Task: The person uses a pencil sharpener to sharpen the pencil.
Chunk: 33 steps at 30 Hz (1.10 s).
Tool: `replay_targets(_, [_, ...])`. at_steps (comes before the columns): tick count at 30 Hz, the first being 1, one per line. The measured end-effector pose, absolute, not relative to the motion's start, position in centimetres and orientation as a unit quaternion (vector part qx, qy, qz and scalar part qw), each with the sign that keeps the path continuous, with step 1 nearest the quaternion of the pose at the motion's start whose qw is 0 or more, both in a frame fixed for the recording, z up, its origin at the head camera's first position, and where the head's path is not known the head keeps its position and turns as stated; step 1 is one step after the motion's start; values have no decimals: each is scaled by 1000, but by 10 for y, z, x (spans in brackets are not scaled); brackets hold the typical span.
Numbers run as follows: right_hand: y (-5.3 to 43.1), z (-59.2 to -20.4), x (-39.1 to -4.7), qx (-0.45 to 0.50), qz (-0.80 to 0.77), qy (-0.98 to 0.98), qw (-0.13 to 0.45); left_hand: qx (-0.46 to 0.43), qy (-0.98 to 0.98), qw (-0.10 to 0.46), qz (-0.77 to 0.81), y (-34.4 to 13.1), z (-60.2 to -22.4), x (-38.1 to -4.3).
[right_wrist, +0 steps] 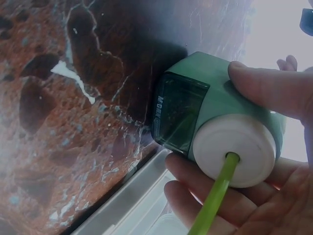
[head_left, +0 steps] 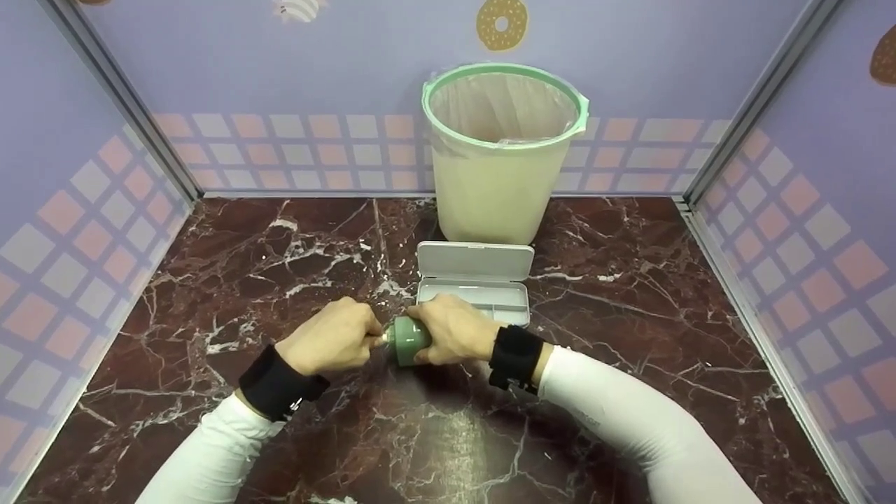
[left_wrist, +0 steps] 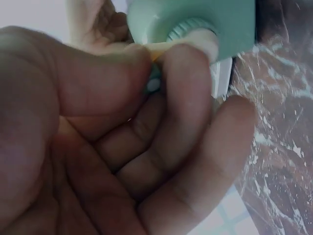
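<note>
Near the middle of the table, my right hand [head_left: 458, 329] holds a green hand-cranked pencil sharpener [head_left: 409, 343], thumb on one side and fingers on the other. A dark see-through shavings drawer [right_wrist: 178, 112] shows on it in the right wrist view. From the hole in its round white face sticks a slim green pencil [right_wrist: 215, 200]. On the opposite end, my left hand [head_left: 339, 336] pinches the white crank [left_wrist: 203, 41] between thumb and index finger. A small green knob [left_wrist: 153, 84] peeks out between those fingers; most of the crank is hidden.
Just behind the right hand lies a white pencil case [head_left: 476, 262], lid raised, its inside partly covered. Farther back a pale bin [head_left: 497, 189] with a green rim and plastic liner stands against the wall [head_left: 280, 84]. Side walls enclose the dark red marbled table [head_left: 315, 448].
</note>
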State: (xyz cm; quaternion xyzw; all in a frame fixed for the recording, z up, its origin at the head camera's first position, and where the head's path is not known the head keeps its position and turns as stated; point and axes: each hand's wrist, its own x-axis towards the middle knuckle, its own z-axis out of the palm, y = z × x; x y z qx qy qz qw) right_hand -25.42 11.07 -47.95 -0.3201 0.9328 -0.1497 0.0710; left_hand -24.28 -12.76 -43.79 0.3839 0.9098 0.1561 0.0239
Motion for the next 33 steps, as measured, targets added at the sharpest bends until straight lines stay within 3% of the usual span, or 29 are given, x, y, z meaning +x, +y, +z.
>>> replay_targets(15, [111,-480,-254,-331,-142,932,47,355,907,147,170,-126,-485,-259])
replay_targets(33, [114,-478,-256,-330,-164,926,79,331,924,144,123,-119,-488,-293])
